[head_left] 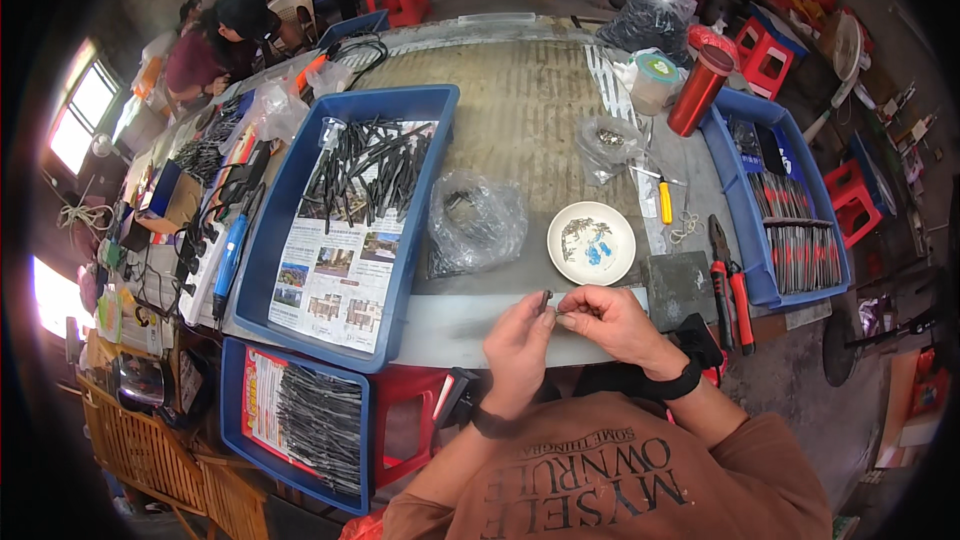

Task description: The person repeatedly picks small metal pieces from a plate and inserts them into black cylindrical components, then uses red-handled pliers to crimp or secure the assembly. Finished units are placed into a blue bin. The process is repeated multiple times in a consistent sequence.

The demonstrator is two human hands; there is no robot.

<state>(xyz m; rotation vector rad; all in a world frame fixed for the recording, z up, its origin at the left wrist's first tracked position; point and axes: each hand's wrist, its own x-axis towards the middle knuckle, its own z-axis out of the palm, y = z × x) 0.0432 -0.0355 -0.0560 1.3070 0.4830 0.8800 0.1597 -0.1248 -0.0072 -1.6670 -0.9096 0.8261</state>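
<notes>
My left hand (pixel 517 347) pinches a small dark stick-like piece (pixel 545 300) between thumb and fingers, its tip poking up. Close beside it, my right hand (pixel 612 322) is closed in a pinch at the fingertips; what it holds, if anything, is too small to make out. Both hands are over the table's near edge. Just beyond them stands a white bowl (pixel 562 262) with small dark bits and blue pieces inside. A clear plastic bag (pixel 477 223) with dark contents lies to the left of the bowl.
At left, a blue tray (pixel 414 240) holds black strips on newspaper; a lower blue tray (pixel 368 440) holds more. Right are red-handled pliers (pixel 738 305), a yellow-handled screwdriver (pixel 665 202), a red thermos (pixel 700 90) and another blue tray (pixel 763 290). A person (pixel 205 55) sits far left.
</notes>
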